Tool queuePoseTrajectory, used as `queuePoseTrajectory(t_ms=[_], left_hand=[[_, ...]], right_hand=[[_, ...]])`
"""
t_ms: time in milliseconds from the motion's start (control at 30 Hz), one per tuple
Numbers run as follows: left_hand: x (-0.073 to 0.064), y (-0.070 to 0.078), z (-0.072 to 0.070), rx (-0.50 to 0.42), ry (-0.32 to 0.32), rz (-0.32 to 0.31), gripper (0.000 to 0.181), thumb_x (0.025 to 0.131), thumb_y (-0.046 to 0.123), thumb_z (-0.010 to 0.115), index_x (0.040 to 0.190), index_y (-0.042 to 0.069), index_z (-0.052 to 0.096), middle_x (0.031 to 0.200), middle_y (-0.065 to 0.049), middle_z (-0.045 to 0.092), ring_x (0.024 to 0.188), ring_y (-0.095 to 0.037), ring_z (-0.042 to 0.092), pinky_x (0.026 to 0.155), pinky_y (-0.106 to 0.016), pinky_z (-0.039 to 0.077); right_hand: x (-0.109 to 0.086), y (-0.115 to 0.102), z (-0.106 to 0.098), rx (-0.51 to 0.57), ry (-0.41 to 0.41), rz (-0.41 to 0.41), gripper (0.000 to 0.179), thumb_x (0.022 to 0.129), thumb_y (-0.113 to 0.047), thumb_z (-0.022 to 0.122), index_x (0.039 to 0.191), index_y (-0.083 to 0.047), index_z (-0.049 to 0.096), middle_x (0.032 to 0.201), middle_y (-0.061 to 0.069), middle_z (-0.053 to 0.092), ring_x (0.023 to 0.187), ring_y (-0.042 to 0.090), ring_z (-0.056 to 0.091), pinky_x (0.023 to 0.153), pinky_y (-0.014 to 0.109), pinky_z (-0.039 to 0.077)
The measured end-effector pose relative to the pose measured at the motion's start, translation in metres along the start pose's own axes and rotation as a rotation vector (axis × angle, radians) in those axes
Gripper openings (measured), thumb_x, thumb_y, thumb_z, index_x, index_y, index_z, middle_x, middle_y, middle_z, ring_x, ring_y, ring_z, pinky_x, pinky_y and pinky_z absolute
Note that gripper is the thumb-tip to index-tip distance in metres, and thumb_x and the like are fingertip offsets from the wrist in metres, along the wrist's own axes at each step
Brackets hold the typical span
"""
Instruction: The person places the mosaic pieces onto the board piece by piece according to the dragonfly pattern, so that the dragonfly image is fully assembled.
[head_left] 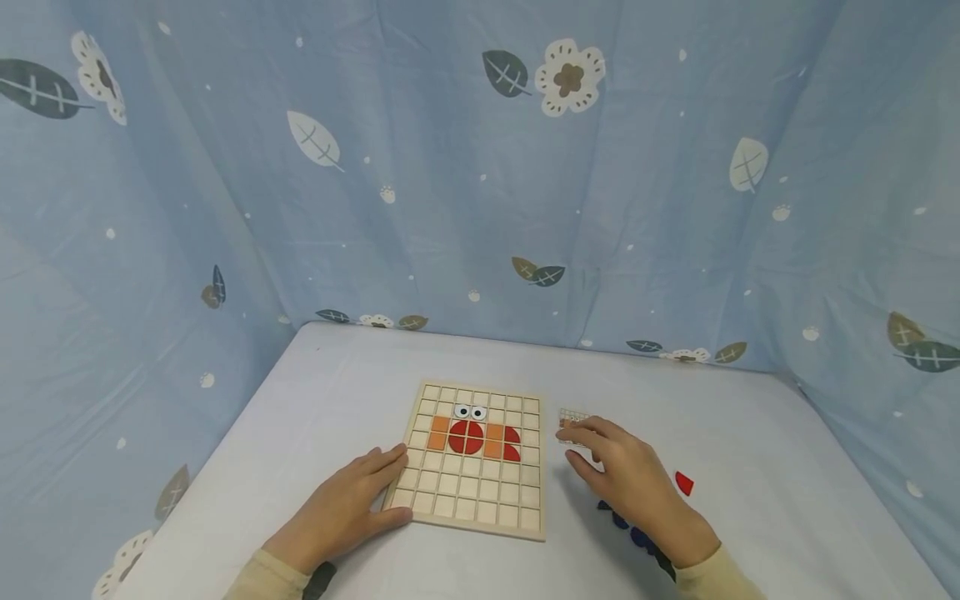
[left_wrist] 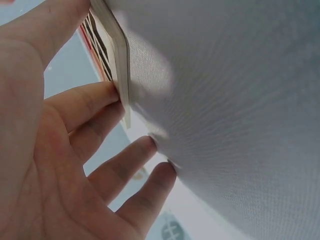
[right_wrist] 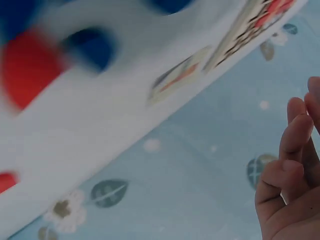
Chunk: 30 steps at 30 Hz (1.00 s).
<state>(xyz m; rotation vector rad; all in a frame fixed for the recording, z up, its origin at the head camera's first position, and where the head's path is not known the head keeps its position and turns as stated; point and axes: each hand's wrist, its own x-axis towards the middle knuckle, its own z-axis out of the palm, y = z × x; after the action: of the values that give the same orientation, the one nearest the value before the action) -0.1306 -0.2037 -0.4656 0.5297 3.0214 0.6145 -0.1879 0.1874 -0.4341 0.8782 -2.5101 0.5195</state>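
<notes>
A wooden grid board (head_left: 467,487) lies on the table with a figure of flat pieces on it: red quarter-circles (head_left: 466,437), orange pieces (head_left: 438,433) and two googly eyes (head_left: 470,412). My left hand (head_left: 348,504) rests at its left edge, the thumb by the near corner. The left wrist view shows fingertips touching the board's side (left_wrist: 120,60). Over a small pattern card (head_left: 567,416), right of the board, hovers my right hand (head_left: 630,471); its fingers are loosely bent and nothing shows between them. The hand partly hides the card.
A loose red quarter-circle piece (head_left: 684,483) lies right of my right hand. Several dark blue pieces (head_left: 639,537) lie beneath the right wrist, partly hidden. A blue patterned curtain (head_left: 450,208) stands behind and beside the white table (head_left: 360,367).
</notes>
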Motion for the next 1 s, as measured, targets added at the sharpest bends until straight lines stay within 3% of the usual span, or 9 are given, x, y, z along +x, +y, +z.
queuePoseTrajectory(t_ms=[167, 267, 333, 400, 667, 867, 1000], left_hand=[[-0.001, -0.001, 0.0, -0.011, 0.005, 0.015, 0.08, 0.088, 0.059, 0.07, 0.144, 0.004, 0.056, 0.154, -0.006, 0.049, 0.138, -0.041, 0.046, 0.11, -0.057, 0.041], [-0.001, -0.001, 0.0, -0.012, 0.005, 0.025, 0.08, 0.088, 0.058, 0.071, 0.144, 0.004, 0.056, 0.153, -0.007, 0.049, 0.137, -0.042, 0.047, 0.11, -0.057, 0.042], [-0.001, -0.001, 0.0, -0.012, 0.003, 0.027, 0.08, 0.088, 0.058, 0.07, 0.144, 0.004, 0.056, 0.153, -0.007, 0.049, 0.137, -0.042, 0.046, 0.11, -0.057, 0.041], [-0.001, -0.002, 0.001, -0.012, 0.001, 0.028, 0.08, 0.088, 0.059, 0.07, 0.144, 0.004, 0.056, 0.153, -0.007, 0.049, 0.138, -0.042, 0.046, 0.11, -0.057, 0.041], [0.001, -0.001, 0.002, -0.011, 0.005, 0.036, 0.081, 0.089, 0.06, 0.069, 0.145, 0.004, 0.055, 0.153, -0.007, 0.049, 0.137, -0.042, 0.047, 0.111, -0.057, 0.041], [0.001, -0.001, -0.001, -0.004, 0.005, 0.034, 0.08, 0.088, 0.059, 0.07, 0.144, 0.004, 0.056, 0.153, -0.007, 0.049, 0.137, -0.042, 0.047, 0.111, -0.057, 0.041], [0.001, -0.002, -0.002, 0.002, 0.0, 0.031, 0.08, 0.088, 0.058, 0.071, 0.144, 0.004, 0.056, 0.153, -0.007, 0.049, 0.137, -0.041, 0.047, 0.111, -0.056, 0.041]], right_hand=[[-0.022, 0.018, -0.018, -0.048, 0.005, 0.001, 0.043, 0.074, -0.009, 0.09, 0.113, -0.02, 0.076, 0.109, -0.007, 0.069, 0.077, 0.002, 0.061, 0.057, 0.021, 0.055], [-0.035, 0.031, -0.028, -0.084, -0.022, 0.024, 0.046, 0.072, -0.009, 0.091, 0.114, -0.02, 0.075, 0.11, -0.006, 0.07, 0.087, 0.009, 0.067, 0.077, 0.037, 0.062], [-0.043, 0.04, -0.035, -0.101, -0.047, 0.05, 0.048, 0.071, -0.008, 0.092, 0.114, -0.021, 0.075, 0.111, -0.005, 0.07, 0.094, 0.015, 0.069, 0.089, 0.051, 0.059], [-0.051, 0.049, -0.04, -0.113, -0.071, 0.077, 0.051, 0.07, -0.007, 0.092, 0.115, -0.021, 0.075, 0.113, -0.004, 0.071, 0.098, 0.018, 0.069, 0.093, 0.057, 0.055], [-0.083, 0.083, -0.056, -0.191, -0.195, 0.14, 0.062, 0.066, -0.001, 0.092, 0.122, -0.021, 0.073, 0.122, 0.0, 0.07, 0.105, 0.024, 0.065, 0.092, 0.055, 0.056], [-0.096, 0.103, -0.056, -0.198, -0.351, 0.199, 0.057, 0.07, 0.001, 0.09, 0.121, -0.019, 0.074, 0.126, 0.001, 0.069, 0.111, 0.027, 0.064, 0.094, 0.055, 0.055], [-0.099, 0.112, -0.053, -0.193, -0.393, 0.216, 0.053, 0.072, 0.001, 0.089, 0.119, -0.018, 0.075, 0.122, 0.0, 0.07, 0.111, 0.027, 0.065, 0.094, 0.054, 0.055]])
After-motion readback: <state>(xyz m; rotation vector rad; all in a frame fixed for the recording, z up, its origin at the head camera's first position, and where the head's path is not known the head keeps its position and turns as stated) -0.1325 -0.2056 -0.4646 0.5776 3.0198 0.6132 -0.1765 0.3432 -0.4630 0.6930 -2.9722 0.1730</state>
